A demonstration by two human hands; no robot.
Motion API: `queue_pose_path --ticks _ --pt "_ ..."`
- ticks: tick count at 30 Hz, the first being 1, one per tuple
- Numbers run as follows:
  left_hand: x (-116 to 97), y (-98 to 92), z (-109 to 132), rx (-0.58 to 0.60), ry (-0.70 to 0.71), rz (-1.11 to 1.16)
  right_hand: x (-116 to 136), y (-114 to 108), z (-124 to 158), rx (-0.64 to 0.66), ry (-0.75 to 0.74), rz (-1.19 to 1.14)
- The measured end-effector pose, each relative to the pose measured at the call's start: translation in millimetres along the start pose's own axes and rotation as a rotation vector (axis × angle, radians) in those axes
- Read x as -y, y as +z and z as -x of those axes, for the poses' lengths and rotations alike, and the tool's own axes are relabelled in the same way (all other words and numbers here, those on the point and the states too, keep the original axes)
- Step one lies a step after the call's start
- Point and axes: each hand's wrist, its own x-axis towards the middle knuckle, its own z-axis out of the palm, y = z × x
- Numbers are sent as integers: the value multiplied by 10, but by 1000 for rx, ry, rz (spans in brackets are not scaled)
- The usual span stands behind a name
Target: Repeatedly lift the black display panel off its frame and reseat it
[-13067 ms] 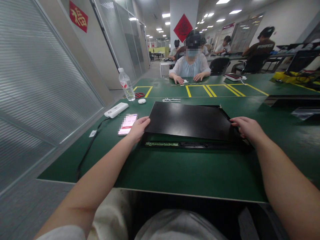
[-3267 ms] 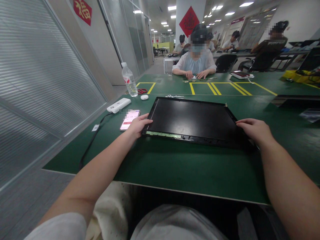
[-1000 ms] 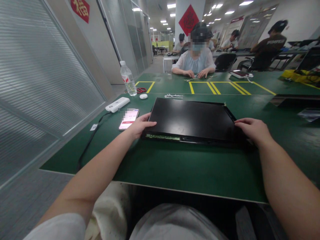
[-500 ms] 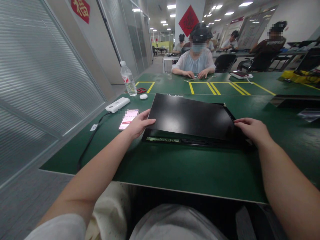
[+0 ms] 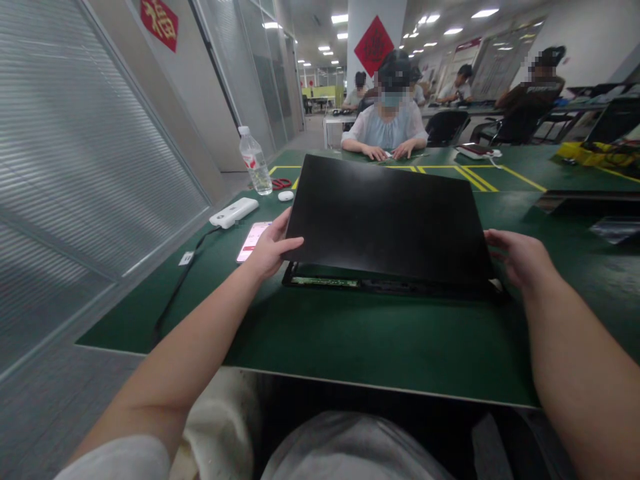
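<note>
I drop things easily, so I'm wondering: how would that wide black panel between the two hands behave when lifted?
The black panel is probably stiff: with the left hand and right hand at opposite sides, no sag shows. Its smooth, faintly shiny face may be slippery. Looking thin and broad, it might crack if bent.

The dark green, smooth bench (image 5: 400, 347) has a faint gloss and a thin pale line along its near edge. The large black rectangular panel (image 5: 387, 217) looks flat and smooth, with a satin sheen. Beneath it, the shallow black rectangular frame (image 5: 430, 288) appears to be plastic, and the narrow green circuit strip (image 5: 325, 282) along its near side looks uneven. Towards the bench's left edge, the clear cylindrical bottle (image 5: 255, 161) is shiny plastic, the white oblong device (image 5: 234, 213) smooth plastic. Transparent, crumpled plastic film (image 5: 617, 230) glints towards the bench's right side.
</note>
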Motion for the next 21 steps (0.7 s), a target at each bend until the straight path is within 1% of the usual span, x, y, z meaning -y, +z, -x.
queue_pose_path --ticks 2,5,6,8,10,13,16,18,21 --pt "-15 -35 -2 -29 7 21 138 -43 74 65 13 -113" --pt "-30 -57 -4 -44 -16 38 366 -75 271 156 7 -261" --pt "-32 -54 -5 -41 -26 41 431 -73 342 187 6 -391" --pt "-30 -42 -8 -32 -37 53 524 -54 455 234 98 -499" --pt "-24 -32 -16 -27 -36 69 559 -32 503 222 149 -565" --pt "-10 -32 -31 -34 -58 81 526 -29 456 133 84 -729" --pt "1 -29 -38 -70 -135 106 474 -63 368 45 52 -874" --pt "1 -17 -40 -149 -170 143 467 -88 334 22 32 -933" --pt "1 -4 -51 -313 -168 151 489 -106 308 14 -87 -1002"
